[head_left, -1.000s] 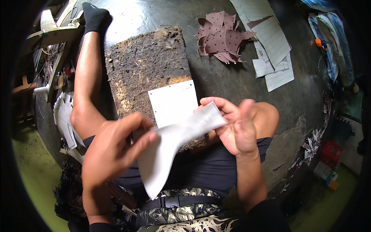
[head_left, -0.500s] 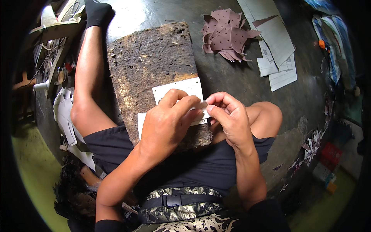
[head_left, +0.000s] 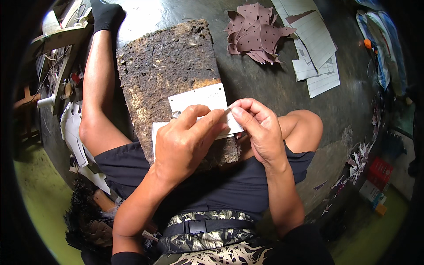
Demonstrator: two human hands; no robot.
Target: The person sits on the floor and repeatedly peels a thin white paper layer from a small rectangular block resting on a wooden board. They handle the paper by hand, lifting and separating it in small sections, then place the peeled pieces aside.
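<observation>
Head view, looking straight down over my lap: both my hands meet over a white card piece [head_left: 207, 104] that lies on a rough brown board [head_left: 168, 75]. My left hand [head_left: 187, 141] presses flat across the card's lower part, fingers stretched toward the right, closed down on it rather than curled around it. My right hand [head_left: 258, 130] pinches the card's right edge between thumb and forefinger; the fingers are nearly shut, with only the thin sheet between them.

I judge the card to be light and thin, a little stiff but ready to bend or crease, so it wants holding by the edge with fingertips and steadying with a flat palm, as I have it. It could slide on itself if I loosen the palm. A second pale piece [head_left: 155, 132] shows under my left hand, just left of it; I cannot tell whether it is joined to the first.

The board is pitted, dark and crumbly on top, resting across my thighs, its far end out on the dark floor [head_left: 260, 84]. Beyond the board sits a heap of dull purple perforated cutouts [head_left: 254, 33], and right of that a loose stack of white sheets [head_left: 316, 44]. More white scraps [head_left: 73, 137] lie beside my left leg, and clutter rims the room on both sides.
</observation>
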